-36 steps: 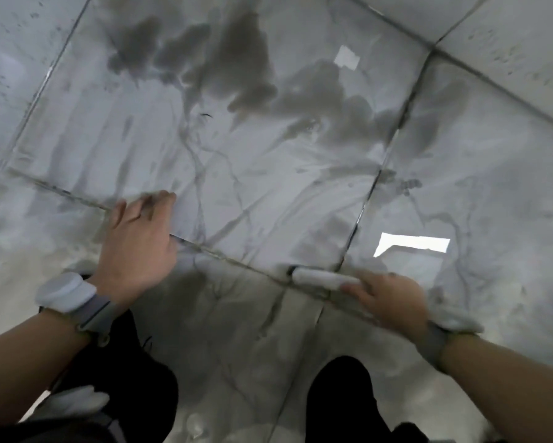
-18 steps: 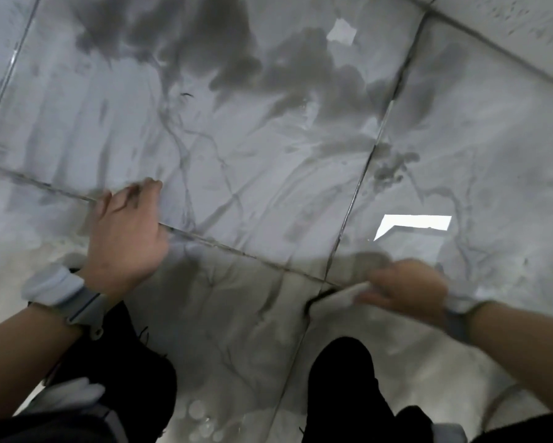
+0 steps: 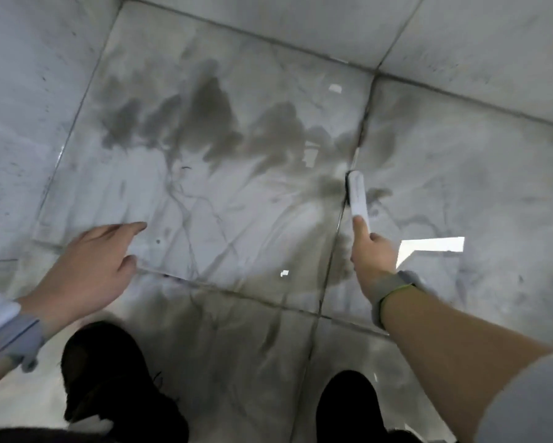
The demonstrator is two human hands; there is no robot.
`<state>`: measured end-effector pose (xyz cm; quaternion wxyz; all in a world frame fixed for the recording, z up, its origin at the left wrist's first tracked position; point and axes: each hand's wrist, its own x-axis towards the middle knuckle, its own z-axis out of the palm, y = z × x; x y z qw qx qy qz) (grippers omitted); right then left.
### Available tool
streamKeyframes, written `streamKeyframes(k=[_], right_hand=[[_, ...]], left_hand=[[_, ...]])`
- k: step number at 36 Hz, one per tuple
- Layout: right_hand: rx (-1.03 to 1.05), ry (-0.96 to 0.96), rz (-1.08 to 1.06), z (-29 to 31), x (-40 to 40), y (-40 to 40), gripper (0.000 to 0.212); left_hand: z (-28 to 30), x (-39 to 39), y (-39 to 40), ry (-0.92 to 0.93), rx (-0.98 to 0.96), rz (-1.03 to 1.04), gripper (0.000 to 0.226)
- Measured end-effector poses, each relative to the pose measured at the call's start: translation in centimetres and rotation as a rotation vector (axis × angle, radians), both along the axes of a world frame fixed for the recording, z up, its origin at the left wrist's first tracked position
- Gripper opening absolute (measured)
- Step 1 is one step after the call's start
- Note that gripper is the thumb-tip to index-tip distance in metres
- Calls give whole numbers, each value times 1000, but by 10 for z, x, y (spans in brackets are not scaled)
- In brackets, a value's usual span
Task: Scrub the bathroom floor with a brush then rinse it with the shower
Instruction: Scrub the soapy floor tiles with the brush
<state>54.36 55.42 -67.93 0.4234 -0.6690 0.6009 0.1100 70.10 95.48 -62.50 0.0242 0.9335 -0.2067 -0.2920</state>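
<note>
A tiled bathroom or shower area, judging by the wet, marble-patterned floor tiles [image 3: 236, 219] with dark grout lines [image 3: 335, 251], grey puddle stains [image 3: 211, 123] farther along the floor, and tiled walls [image 3: 460, 49] rising just beyond.

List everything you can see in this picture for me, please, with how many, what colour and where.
scrub brush: one, white back with dark bristles, lying along the grout line right of centre, held by the right hand.
floor tiles: several, pale grey marble pattern with dark veins, filling the view.
grout lines: several, dark, between the tiles.
dirty wet patches: a cluster, dark grey, on the upper part of the centre tile.
light reflections: a few, bright white, the largest right of the brush hand.
wrist bands: two, grey, one on each wrist.
shoes: two, black, at the bottom edge.
left hand: one, fingers spread flat, over the floor at lower left.
right hand: one, gripping the brush handle.
</note>
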Motion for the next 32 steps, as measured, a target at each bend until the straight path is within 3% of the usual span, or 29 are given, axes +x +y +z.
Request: streamKeyframes(k=[3, 8, 12, 16, 20, 24, 32], right_hand=[[101, -74, -43, 17, 19, 31, 78], [202, -210, -77, 36, 47, 53, 79], [283, -278, -125, 72, 74, 57, 71], [501, -347, -182, 101, 108, 67, 55], [637, -391, -111, 108, 127, 78, 51], [545, -432, 24, 96, 133, 85, 39], [492, -286, 239, 68, 120, 61, 13]], left_hand=[[37, 21, -1, 82, -4, -8, 56], [86, 45, -13, 263, -56, 157, 41], [123, 62, -19, 235, -138, 360, 35], [158, 69, -28, 147, -174, 462, 35], [153, 71, -58, 217, -184, 434, 43], [121, 78, -69, 296, -91, 307, 45], [49, 83, -70, 397, 204, 30, 63]])
